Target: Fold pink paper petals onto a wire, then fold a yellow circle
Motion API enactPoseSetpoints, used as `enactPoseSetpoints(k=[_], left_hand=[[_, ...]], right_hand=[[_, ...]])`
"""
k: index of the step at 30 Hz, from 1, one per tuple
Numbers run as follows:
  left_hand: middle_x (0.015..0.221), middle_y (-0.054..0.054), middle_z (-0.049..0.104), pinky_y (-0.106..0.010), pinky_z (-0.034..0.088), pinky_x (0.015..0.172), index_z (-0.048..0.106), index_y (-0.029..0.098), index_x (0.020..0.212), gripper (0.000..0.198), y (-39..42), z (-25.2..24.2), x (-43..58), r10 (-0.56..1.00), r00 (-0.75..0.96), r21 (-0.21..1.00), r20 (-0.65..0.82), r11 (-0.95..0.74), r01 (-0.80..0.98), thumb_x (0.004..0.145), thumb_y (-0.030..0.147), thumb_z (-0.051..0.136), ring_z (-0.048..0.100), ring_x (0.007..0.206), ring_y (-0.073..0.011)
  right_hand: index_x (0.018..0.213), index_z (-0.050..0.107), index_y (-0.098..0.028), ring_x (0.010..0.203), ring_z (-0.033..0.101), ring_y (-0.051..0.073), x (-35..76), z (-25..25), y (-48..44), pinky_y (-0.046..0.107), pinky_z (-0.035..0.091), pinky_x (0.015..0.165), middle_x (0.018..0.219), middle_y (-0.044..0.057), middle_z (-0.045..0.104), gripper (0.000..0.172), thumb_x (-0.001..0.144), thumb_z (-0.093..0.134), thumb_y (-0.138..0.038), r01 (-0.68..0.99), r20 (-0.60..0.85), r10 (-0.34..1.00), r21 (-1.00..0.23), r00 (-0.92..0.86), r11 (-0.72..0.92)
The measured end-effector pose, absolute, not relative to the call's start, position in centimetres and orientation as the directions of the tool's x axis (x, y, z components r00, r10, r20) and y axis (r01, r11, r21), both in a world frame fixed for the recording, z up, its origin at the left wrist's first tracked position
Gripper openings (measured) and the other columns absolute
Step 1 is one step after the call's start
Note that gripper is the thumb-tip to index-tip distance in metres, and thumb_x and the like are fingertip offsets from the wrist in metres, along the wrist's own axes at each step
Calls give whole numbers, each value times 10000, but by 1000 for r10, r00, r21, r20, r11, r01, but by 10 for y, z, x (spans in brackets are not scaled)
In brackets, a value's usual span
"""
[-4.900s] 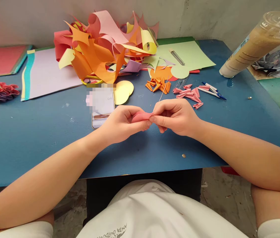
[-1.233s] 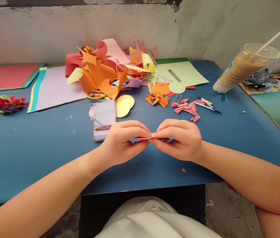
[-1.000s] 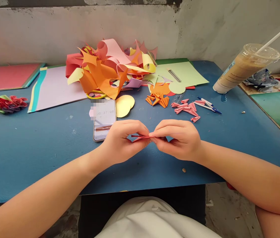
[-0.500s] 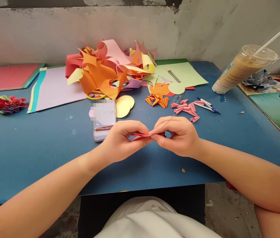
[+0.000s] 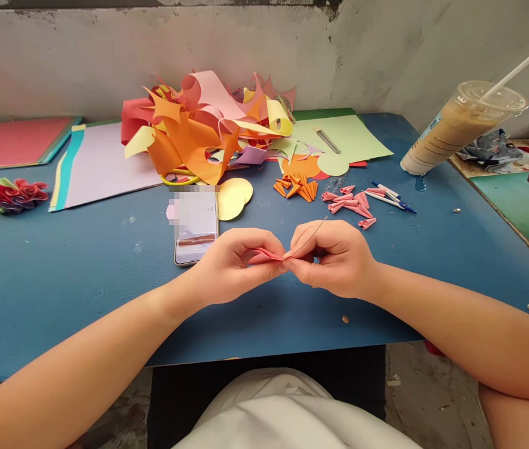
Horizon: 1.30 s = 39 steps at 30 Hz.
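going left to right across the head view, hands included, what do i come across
Ruffled paper → phone → left hand → folded pink paper → right hand → pens → drink cup

**Clear at the Sides, Crowded Up Front**

I see bare blue tabletop (image 5: 77, 274) giving wide passage left of the left hand (image 5: 231, 265), as far as a ruffled paper bundle (image 5: 12, 194). A phone (image 5: 199, 251) blocks the way just beyond that hand. Ahead of the right hand (image 5: 334, 255), pink cones (image 5: 362, 201), orange cones (image 5: 298, 187) and pens (image 5: 390, 202) bar the route to heaped paper scraps (image 5: 189, 140). Farther right, open surface runs toward a tall drink cup (image 5: 456, 131); pink paper (image 5: 264, 255) fills the slot between the two hands.
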<state>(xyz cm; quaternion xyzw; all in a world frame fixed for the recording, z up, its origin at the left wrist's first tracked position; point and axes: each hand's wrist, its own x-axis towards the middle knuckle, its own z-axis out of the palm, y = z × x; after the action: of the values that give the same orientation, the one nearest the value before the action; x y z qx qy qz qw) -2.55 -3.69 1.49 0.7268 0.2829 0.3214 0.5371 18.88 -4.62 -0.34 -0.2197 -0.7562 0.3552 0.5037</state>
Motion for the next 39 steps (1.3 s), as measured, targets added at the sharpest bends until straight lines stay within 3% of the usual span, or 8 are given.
enactPoseSetpoints(k=[8,15,23,30,34,39], left_hand=[[748,-28,679,-227,488,603,721,149,822,116,-38,11,-23,786,606,970,124,-226,94,870,234,783,573,683,-128],[733,-28,680,-225,479,598,727,138,821,102,-39,13,-20,758,602,921,252,-378,91,908,192,731,563,654,-115],[679,-18,640,-234,461,563,740,157,752,227,-42,16,-18,812,564,967,151,-241,87,841,334,851,534,632,-123],[729,-57,716,-258,484,586,758,145,774,250,-43,18,-20,842,532,961,93,-216,174,897,360,790,621,681,-157],[765,-43,747,-259,532,652,790,158,832,171,-43,15,-20,858,513,989,0,-75,126,835,316,855,665,736,-167],[753,-39,753,-269,587,734,796,149,829,191,-39,13,-20,830,545,993,-118,106,54,819,325,871,680,744,-156]], right_hand=[[787,685,-169,606,589,104,189,-5,-44,222,484,550,686,18,681,131,869,667,-67,29,662,648,-691,-377,722],[796,694,-157,606,572,99,189,-2,-49,222,469,560,664,9,656,146,885,633,-60,29,639,673,-717,-374,697],[736,657,-167,479,479,58,186,2,-55,189,376,417,645,-31,585,161,879,725,-141,-127,356,857,-934,-374,333],[765,692,-162,418,530,58,183,-1,-53,177,406,366,663,-18,695,210,795,883,-244,-267,184,919,-959,-348,91],[787,708,-155,431,548,57,183,-1,-48,167,432,386,646,-21,695,180,820,869,-228,-295,228,905,-948,-359,121],[843,737,-149,545,625,83,188,0,-45,183,516,465,737,22,734,64,899,750,-177,-141,339,844,-941,-415,308]])
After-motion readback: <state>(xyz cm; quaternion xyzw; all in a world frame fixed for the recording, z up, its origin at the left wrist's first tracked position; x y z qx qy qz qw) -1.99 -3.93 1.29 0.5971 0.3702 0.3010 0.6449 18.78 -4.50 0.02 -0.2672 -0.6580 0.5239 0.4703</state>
